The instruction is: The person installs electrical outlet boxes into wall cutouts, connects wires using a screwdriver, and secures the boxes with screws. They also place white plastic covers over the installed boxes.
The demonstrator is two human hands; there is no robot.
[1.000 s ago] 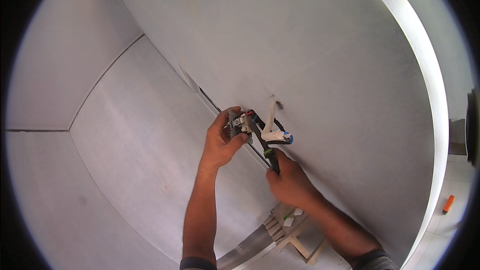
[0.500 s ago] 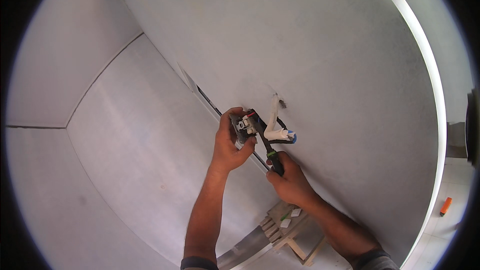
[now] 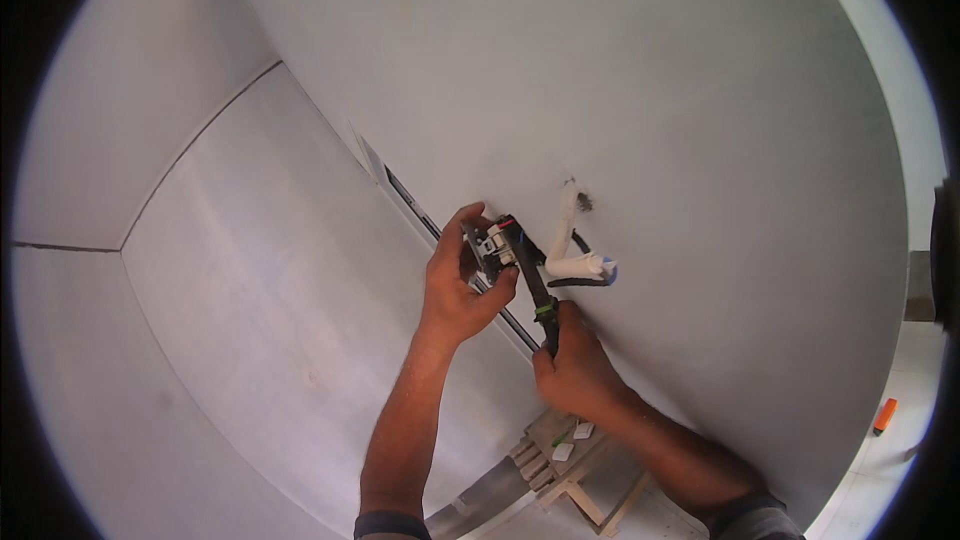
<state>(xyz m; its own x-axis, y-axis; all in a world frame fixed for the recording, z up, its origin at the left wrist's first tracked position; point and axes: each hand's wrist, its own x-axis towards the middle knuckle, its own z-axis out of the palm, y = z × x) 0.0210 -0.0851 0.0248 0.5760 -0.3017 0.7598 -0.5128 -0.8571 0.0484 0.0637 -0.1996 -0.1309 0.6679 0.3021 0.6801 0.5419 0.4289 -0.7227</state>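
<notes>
My left hand grips a small grey-and-white electrical fitting, with red and blue wires at its side. My right hand is closed on a black tool with a green band, whose dark shaft reaches up to the fitting; its tip cannot be made out. Right of the fitting, a white sleeved cable comes out of a rough hole in the pale panel, bends, and ends in a blue-tipped bunch beside a black cable.
A long slot with a metal channel runs diagonally behind my hands. Pale panels with dark seams fill the left. Below is a wooden stand with small white pieces on it. An orange object lies on the tiled floor at right.
Both hands keep their grips on the fitting and the tool. The left hand has shifted slightly up and right. The view has shifted, so the cable end appears further right.
</notes>
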